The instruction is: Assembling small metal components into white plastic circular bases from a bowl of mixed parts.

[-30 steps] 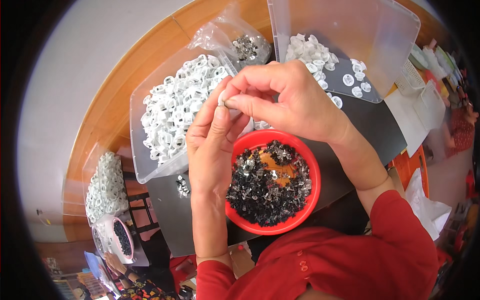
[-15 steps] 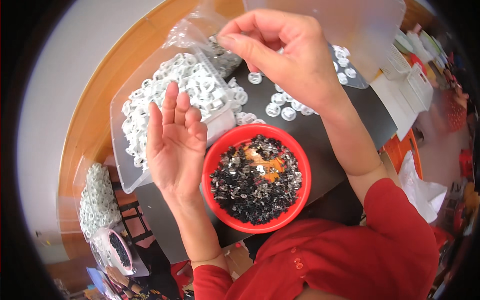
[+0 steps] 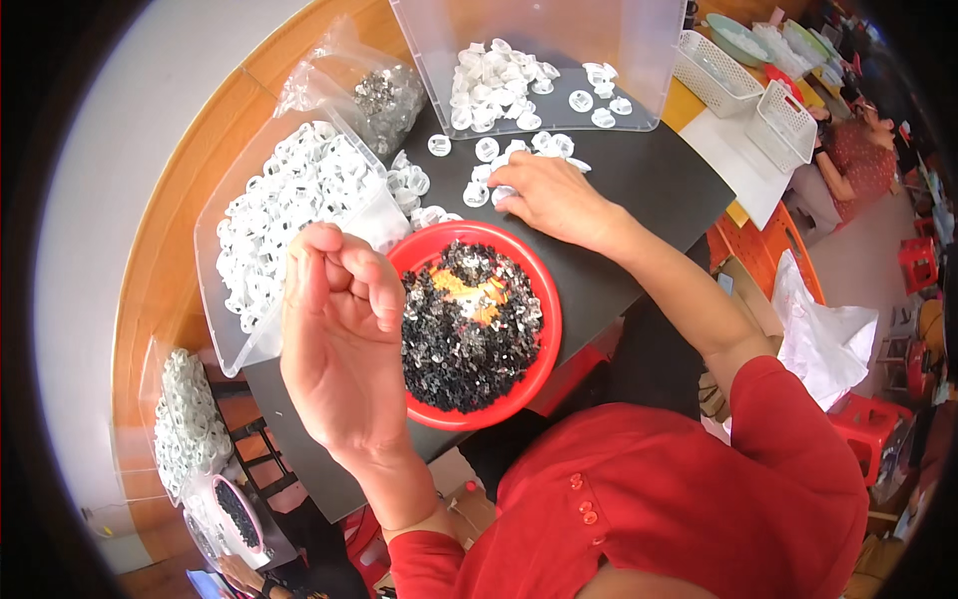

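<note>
Your right hand (image 3: 554,200) is down at the loose white parts (image 3: 477,193) on the table (image 3: 649,190), fingers bent, fingertips at the near edge of the cluster. Can't tell if it has hold of one. Your left hand (image 3: 344,349) is raised in front of the red bowl's (image 3: 550,309) left side, fingers half curled, palm showing, nothing visible in it.

Table is dark, near edge running in front of you. Bowl sits close to that edge, filled with small black and silver pieces (image 3: 459,374), an orange patch showing among them. Left of it: clear bin (image 3: 222,344), heaped with white parts, more spilled beside its right wall. Behind: a clear bag (image 3: 399,120) of metal bits, and a second clear bin (image 3: 619,70) with white parts inside.

Room: pale wall (image 3: 120,220) with wood trim on your left, another parts heap (image 3: 190,419) and a pink-rimmed bowl (image 3: 238,514) lower left, a co-worker's hand (image 3: 239,574) below. Right: white baskets (image 3: 718,75), orange crate (image 3: 763,265), white sheet (image 3: 818,329), red stool (image 3: 866,429), someone in patterned red (image 3: 866,160).
</note>
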The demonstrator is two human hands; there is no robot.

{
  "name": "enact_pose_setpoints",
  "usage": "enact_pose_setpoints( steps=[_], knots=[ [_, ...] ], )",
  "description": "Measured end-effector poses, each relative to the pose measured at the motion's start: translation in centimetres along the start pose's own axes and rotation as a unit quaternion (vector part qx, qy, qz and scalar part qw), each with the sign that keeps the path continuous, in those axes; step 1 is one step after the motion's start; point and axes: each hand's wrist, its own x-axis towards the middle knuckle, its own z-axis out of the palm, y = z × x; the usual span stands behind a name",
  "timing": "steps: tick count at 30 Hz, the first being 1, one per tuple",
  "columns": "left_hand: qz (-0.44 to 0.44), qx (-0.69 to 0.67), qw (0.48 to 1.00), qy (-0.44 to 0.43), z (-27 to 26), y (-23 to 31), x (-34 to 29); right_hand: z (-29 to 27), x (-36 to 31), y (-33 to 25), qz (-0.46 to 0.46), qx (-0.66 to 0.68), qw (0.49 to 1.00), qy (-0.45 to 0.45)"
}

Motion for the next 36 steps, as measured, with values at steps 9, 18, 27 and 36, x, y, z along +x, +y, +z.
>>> enact_pose_setpoints(
  steps=[9, 18, 27, 36],
  knots=[
    [0.073, 0.224, 0.96, 0.15, -2.1, -6.0, -8.2, -1.3, -2.5, -2.2, 0.089, 0.176, 0.98, -0.007],
    [0.013, 0.292, 0.952, 0.095, -0.9, -10.9, -10.7, -3.5, -10.6, -5.3, 0.176, 0.844, 0.484, -0.147],
    [0.037, 0.273, 0.957, 0.087, -0.6, -12.2, -13.4, -1.6, -14.6, -8.3, 0.185, 0.896, 0.337, -0.223],
    [0.08, 0.253, 0.961, 0.075, -1.5, -13.8, -14.1, -0.5, -16.4, -9.7, 0.202, 0.906, 0.296, -0.226]
  ],
)
